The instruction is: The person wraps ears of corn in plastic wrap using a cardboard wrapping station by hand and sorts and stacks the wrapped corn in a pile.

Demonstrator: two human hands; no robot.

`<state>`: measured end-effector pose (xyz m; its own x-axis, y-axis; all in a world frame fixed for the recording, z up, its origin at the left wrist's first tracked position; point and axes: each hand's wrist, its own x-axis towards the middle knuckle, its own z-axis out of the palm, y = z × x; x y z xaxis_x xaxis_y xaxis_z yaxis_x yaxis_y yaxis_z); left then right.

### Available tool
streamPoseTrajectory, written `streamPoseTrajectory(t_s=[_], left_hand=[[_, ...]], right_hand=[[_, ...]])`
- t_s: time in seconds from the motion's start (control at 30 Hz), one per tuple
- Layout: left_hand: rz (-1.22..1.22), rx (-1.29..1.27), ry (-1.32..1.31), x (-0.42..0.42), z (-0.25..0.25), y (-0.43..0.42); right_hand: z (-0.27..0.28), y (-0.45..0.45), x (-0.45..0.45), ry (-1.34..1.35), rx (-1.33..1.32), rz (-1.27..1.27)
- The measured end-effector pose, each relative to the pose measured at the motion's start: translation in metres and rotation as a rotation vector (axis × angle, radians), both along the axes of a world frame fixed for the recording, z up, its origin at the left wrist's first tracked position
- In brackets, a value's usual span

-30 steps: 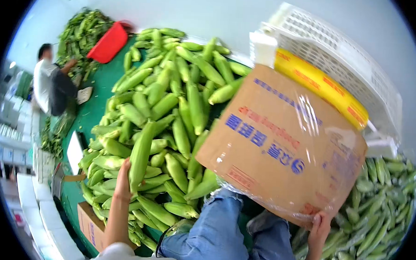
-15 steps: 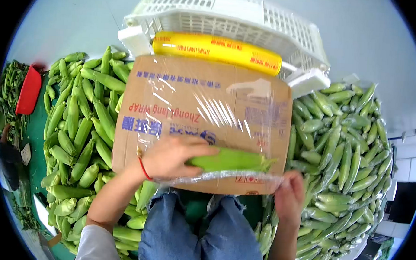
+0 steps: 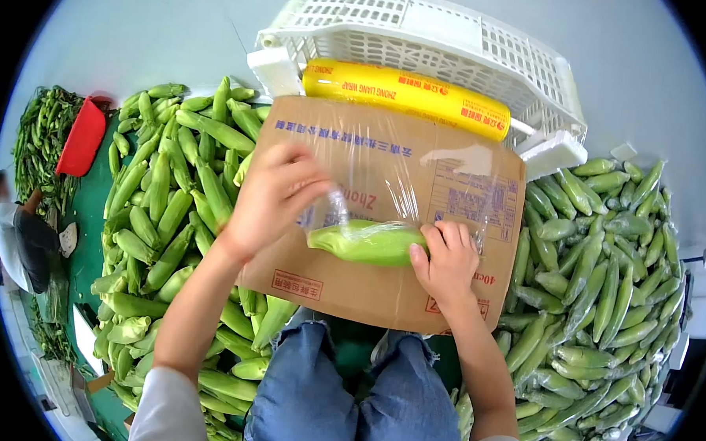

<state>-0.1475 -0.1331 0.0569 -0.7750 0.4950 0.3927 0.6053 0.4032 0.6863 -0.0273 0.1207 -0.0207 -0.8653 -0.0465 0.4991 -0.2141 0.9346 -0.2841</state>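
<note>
An ear of corn in its green husk (image 3: 376, 243) lies on the printed cardboard box (image 3: 325, 132), partly covered by clear cling film (image 3: 340, 208). Fingers pinched, my left hand (image 3: 275, 193) pulls a twisted strand of that film up from the ear's left part. My right hand (image 3: 448, 262) grips the ear's right end, thumb on the near side. Along the far edge of the box runs the yellow roll of cling film (image 3: 406, 97), with a sheet of film stretching from it over the box.
Behind the roll stands a white plastic crate (image 3: 455, 36). Unwrapped corn (image 3: 161, 204) is heaped on the left, film-wrapped corn (image 3: 595, 278) on the right. A red scoop-like container (image 3: 82, 139) and a person (image 3: 21, 234) are at far left.
My left hand has left the ear and risen, now drawing film up. My right hand has moved from the film's corner onto the ear, which is now film-covered. The view has shifted.
</note>
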Motion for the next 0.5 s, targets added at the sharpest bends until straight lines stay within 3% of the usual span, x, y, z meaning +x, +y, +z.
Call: streamPoseTrajectory(t_s=[0.03,0.1,0.13,0.2,0.23,0.27,0.33,0.37,0.47,0.5], left_hand=[[-0.149,-0.113,0.0,-0.019,-0.006,0.016],[-0.399,-0.621,-0.084,-0.037,-0.048,0.048],[-0.279,-0.814,-0.016,-0.023,-0.05,0.061],[-0.173,-0.65,0.136,0.027,-0.03,0.053],[-0.205,-0.726,-0.11,0.062,-0.003,0.043],[-0.215,-0.545,-0.027,0.09,-0.008,0.03],[-0.239,-0.656,-0.058,0.124,-0.01,0.016],[-0.215,-0.662,-0.031,0.122,-0.014,0.017],[-0.026,-0.599,0.097,0.059,-0.04,0.035],[0.054,-0.554,0.15,0.027,-0.05,0.045]], right_hand=[[-0.002,0.001,-0.004,0.01,-0.018,0.013],[0.0,0.001,-0.011,0.016,-0.035,0.01],[0.001,0.003,-0.012,0.012,-0.04,0.006],[0.019,0.002,-0.002,-0.287,-0.025,-0.014],[0.027,0.0,0.002,-0.436,-0.024,-0.026],[0.027,-0.003,0.007,-0.473,-0.032,0.011],[0.028,-0.013,0.023,-0.575,-0.052,0.099],[0.048,-0.018,0.017,-0.86,-0.041,-0.01],[0.047,-0.019,0.008,-0.109,0.017,0.128],[0.049,-0.021,0.005,-0.062,0.127,0.185]])
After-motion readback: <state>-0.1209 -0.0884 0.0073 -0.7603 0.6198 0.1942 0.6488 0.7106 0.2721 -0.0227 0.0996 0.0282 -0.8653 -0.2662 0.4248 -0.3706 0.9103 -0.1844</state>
